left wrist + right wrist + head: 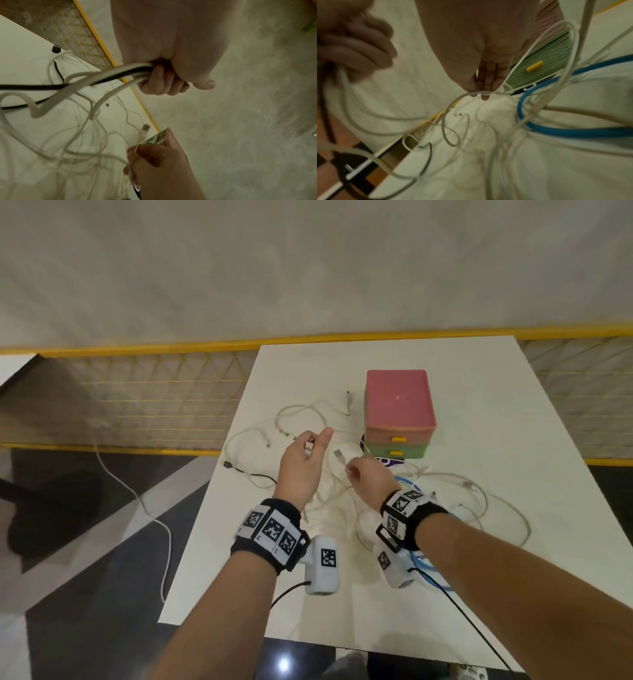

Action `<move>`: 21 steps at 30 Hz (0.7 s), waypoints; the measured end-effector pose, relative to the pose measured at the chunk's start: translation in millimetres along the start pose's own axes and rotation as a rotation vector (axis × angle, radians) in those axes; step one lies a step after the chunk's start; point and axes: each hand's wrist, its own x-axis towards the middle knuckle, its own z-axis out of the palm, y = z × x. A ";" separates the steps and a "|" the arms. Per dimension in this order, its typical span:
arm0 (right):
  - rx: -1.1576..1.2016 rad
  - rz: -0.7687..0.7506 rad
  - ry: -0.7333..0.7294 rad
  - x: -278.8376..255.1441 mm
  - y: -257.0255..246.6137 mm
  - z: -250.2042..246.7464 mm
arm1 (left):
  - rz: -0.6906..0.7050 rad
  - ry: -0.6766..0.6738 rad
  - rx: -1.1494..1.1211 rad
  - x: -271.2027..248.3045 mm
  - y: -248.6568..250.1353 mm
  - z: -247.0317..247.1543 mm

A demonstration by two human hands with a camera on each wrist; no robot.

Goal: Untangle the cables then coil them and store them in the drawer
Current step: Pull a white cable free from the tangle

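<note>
A tangle of white cables (479, 491) lies spread over the white table (513, 594), with a black cable (260, 475) and a blue cable (556, 130) among them. My left hand (303, 455) is raised above the table. Its fingers (159, 79) curl round a bundle of white and black cables (120, 73). Just to its right, my right hand (366, 477) pinches a thin white cable (465, 95) near its USB plug (338, 454). The pink and green drawer unit (397, 405) stands behind the hands with both drawers shut.
A yellow-framed mesh railing (154, 392) runs behind and left of the table. One white cable (137, 498) trails over the floor on the left. The lower green drawer has a yellow handle (534, 66). The table's near edge (260, 635) is below my forearms.
</note>
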 end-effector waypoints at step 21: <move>0.231 -0.190 -0.039 -61.1 33.8 -64.1 | 0.058 0.250 -0.642 11.1 70.3 -8.3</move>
